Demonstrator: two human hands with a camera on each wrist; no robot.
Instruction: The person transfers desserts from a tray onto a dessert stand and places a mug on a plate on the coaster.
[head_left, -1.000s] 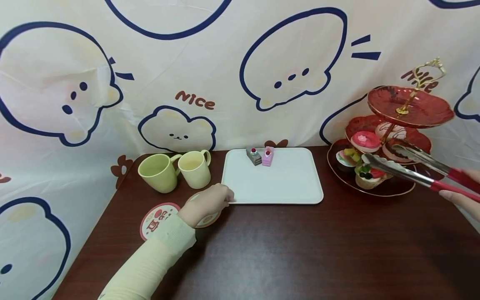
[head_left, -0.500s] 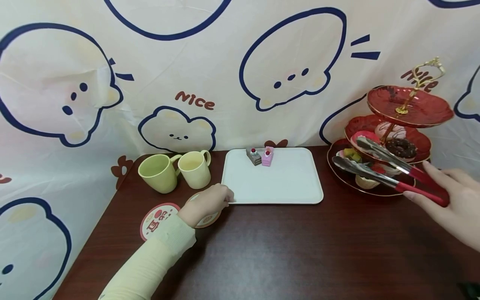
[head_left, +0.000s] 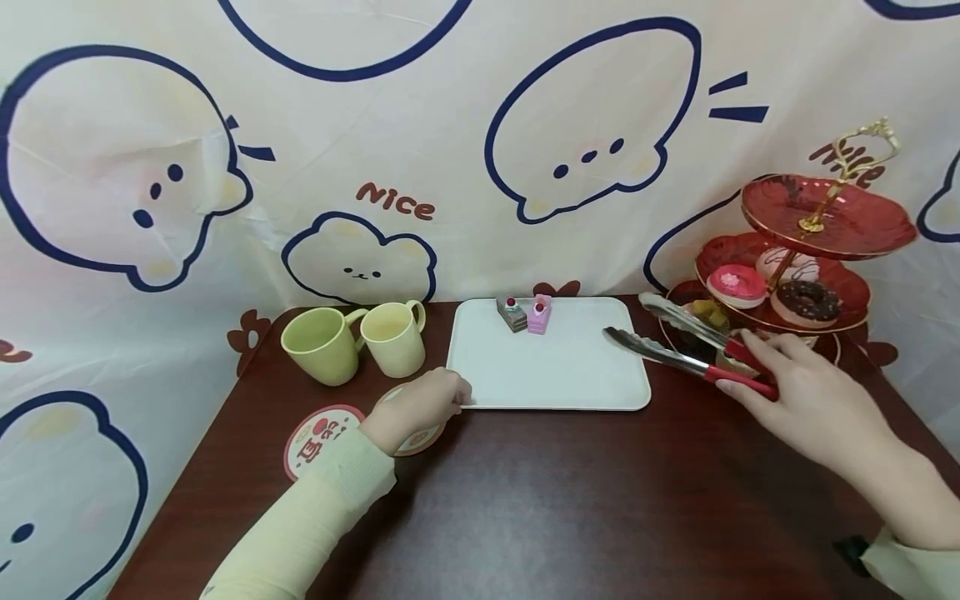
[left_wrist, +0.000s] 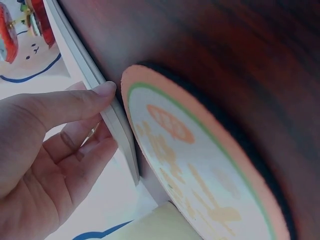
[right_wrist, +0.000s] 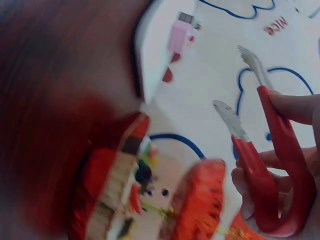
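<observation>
My left hand [head_left: 418,408] pinches the near left corner of a white tray [head_left: 555,371]; in the left wrist view the thumb [left_wrist: 104,91] lies on one side of its edge, with fingers on the other. Two toy cake slices sit at the tray's back: a grey-brown one [head_left: 513,317] and a pink one [head_left: 538,318]. My right hand [head_left: 817,404] holds red-handled metal tongs [head_left: 675,357]. Their tips are spread apart with nothing between them, the lower tip over the tray's right side. Behind the tongs, a toy chocolate donut [head_left: 806,302] and a pink-topped pastry [head_left: 737,285] lie on the stand's middle tier.
A red three-tier stand [head_left: 862,221] with a gold handle stands at the back right, toy cupcakes on its lowest plate. Two mugs, a green one [head_left: 322,346] and a pale yellow one [head_left: 393,337], are at the back left. Round coasters [head_left: 318,433] lie in front of them.
My right hand has brought the spread tongs leftward, away from the stand to the tray's right side. My left hand keeps its place at the tray corner.
</observation>
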